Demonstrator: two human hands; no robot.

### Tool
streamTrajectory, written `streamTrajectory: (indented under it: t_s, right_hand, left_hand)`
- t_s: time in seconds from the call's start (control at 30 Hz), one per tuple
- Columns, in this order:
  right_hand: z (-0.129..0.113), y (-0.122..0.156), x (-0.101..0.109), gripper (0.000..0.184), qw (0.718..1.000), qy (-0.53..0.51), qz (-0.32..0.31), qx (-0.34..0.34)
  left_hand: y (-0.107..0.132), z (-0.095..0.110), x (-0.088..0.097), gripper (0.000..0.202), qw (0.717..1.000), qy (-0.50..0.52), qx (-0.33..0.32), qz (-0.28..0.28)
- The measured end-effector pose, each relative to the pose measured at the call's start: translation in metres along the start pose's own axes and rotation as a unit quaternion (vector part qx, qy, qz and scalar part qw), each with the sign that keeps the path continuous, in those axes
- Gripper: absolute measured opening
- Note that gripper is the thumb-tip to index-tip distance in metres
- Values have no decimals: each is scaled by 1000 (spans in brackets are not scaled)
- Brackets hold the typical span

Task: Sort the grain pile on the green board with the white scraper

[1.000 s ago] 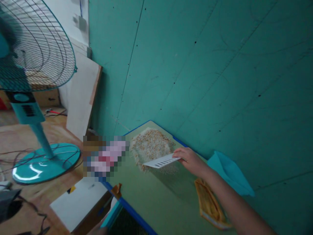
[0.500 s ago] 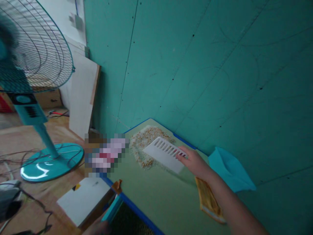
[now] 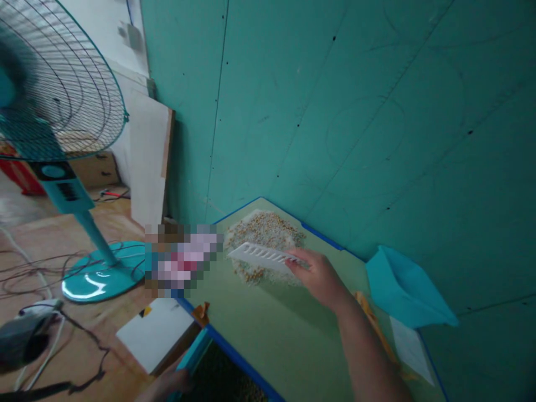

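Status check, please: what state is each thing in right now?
Right hand: closed on the slotted plate
Slotted plate: tilted, held above the grain
Grain: loose, spread on the table
Left hand: at a turquoise edge, grip unclear
Fan: upright; running or not, unclear
White board: leaning

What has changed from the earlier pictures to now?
The right hand moved the white slotted plastic plate leftward and farther over the tan-and-white heap of grains. It turned its face to view, then tilted back toward edge-on. The hand kept its grip; the turquoise angular object stayed beside the green wall.
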State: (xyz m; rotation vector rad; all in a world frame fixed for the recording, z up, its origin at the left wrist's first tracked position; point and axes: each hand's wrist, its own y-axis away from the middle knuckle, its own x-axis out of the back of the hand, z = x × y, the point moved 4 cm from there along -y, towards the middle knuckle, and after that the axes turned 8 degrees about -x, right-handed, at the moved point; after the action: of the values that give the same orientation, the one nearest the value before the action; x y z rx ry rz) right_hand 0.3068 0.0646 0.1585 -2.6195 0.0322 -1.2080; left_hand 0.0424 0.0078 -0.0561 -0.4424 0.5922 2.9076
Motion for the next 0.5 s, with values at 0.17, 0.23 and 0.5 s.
streamTrajectory:
  t_s: [0.17,0.23,0.5]
  right_hand:
    - [-14,11,-10,23,992,83,-3,96]
    - [-14,12,-10,26,985,114,32,128]
    - [-3,10,-20,28,964,166,116,172]
  left_hand:
    - [0,3,-4,22,998,-31,41,-24]
    - [-1,4,-5,26,998,-40,51,-23]
    - [3,2,-3,29,997,-44,65,-14]
